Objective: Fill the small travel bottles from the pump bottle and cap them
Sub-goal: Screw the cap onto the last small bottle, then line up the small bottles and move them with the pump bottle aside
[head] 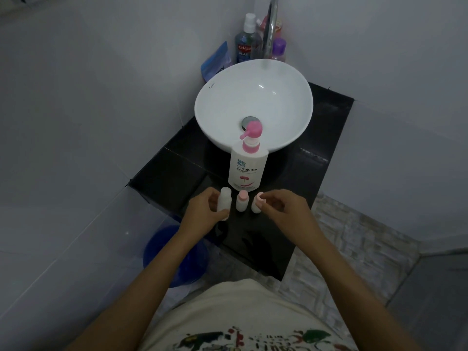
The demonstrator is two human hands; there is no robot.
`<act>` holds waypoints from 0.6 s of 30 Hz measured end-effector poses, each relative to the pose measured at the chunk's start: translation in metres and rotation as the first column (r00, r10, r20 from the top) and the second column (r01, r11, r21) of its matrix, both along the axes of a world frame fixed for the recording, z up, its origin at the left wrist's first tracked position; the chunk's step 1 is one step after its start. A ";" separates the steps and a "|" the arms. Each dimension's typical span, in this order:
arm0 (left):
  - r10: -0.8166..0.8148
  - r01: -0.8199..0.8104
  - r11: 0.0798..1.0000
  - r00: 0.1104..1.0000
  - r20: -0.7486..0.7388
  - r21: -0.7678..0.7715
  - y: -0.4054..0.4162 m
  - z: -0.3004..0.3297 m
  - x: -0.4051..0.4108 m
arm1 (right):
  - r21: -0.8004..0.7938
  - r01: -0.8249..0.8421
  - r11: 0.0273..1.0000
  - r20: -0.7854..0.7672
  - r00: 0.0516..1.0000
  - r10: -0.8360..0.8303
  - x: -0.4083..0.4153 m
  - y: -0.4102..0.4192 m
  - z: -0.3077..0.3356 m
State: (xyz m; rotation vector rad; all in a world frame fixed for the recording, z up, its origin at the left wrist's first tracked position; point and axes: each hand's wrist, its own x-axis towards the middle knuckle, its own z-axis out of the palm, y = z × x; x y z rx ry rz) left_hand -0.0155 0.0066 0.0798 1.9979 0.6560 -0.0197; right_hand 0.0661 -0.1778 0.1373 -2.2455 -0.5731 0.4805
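the left hand (206, 207) is curled round the leftmost travel bottle (225, 200), which shows no pink cap; something pale pink peeks out under the fingers at its base, maybe the cap, though i cannot tell. just right of that grip stands the middle travel bottle (241, 200) with its pink cap on, and right again the third travel bottle (257, 203), whose pink cap (260, 197) the right hand (278, 206) pinches between fingertip and thumb. just beyond both grips the pump bottle (247, 164) stands upright, nozzle pointing left, its back close to the white basin (253, 102)

likely trouble: the three small bottles stand close together, so twisting one cap could knock the middle one over. the uncapped bottle would spill if tipped. they sit toward the near part of the dark counter (298, 198), whose front edge is near below the wrists, with a blue bucket (174, 254) on the floor under the left forearm; a dropped cap could roll off there. open counter lies right of the right hand and left of the left hand; toiletries crowd the far side behind the basin by the tap (272, 26)
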 end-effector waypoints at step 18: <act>-0.009 0.009 1.000 1.000 -0.029 -0.018 0.012 -0.058 0.029 | -0.093 0.073 0.993 -0.005 0.997 -0.074 0.027 -0.013 -0.009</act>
